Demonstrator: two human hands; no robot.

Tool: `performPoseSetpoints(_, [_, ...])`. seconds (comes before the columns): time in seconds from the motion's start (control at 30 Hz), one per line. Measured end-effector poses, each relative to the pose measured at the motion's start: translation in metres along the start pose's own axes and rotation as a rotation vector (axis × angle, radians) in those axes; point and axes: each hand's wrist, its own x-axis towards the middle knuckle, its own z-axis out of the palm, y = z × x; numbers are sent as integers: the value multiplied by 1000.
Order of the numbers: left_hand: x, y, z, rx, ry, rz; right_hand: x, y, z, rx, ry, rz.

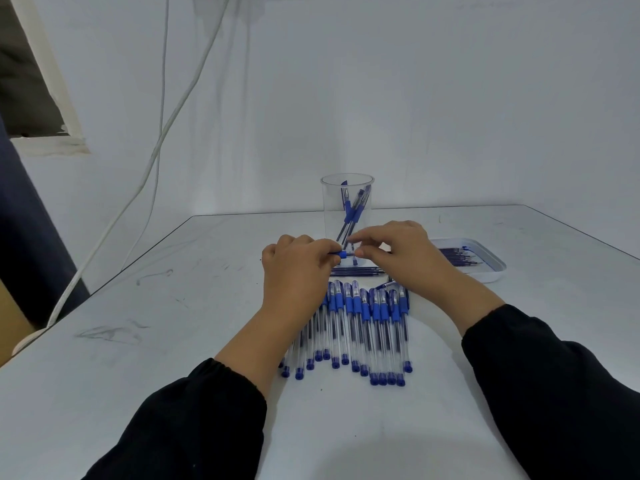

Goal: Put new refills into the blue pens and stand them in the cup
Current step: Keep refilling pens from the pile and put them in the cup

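- The pen in hand (pixel 343 254) is held level above the surface, just in front of the cup (pixel 347 202); only its blue rubber sleeve and a bit of barrel show between the fingers.
- The left hand (pixel 294 268) has its grip curled round the barrel end; the right hand (pixel 403 251) pinches the tip end with thumb and forefinger — both clamped on the same pen, probably twisting the two halves together or apart.
- Handling, as a guess: light, stiff, clear plastic, smooth and a little slippery on the barrel. The rubber sleeve is the sure place to hold, and the thin refill inside would bend if forced.
- The cup is clear and upright, with a few blue pens (pixel 353 209) leaning inside, so most of the job is likely left.
- A row of pens (pixel 367 320) lies side by side near the person, tips away and end caps toward the body, partly under the left wrist.
- Loose refills (pixel 356 271) lie crosswise between that row and the hands; more refills sit in a white tray (pixel 498 270) to the right.
- The surface (pixel 173 306) is pale, glossy and scuffed with dark marks — round pens could roll.
- Behind it stands a plain white wall; a white cable (pixel 162 133) hangs down on the left.
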Motion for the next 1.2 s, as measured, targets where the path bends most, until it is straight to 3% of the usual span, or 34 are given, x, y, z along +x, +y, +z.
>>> performPoseSetpoints(0.2, [4, -9, -3, -55, 78, -112, 1, 20, -16, 288, 99, 271])
performPoseSetpoints(0.33, [5, -13, -4, -49, 107, -132, -3, 34, -30, 334, 41, 389])
performPoseSetpoints(0.87, [0, -2, 2, -32, 22, -2, -1, 11, -13, 206, -196, 287])
performPoseSetpoints(1.1, [0, -1, 2, -24, 17, 25, -1, 13, -9, 176, -216, 267])
performPoseSetpoints(1.2, [0, -2, 2, -38, 20, 14, 0, 25, -12, -132, -143, 264])
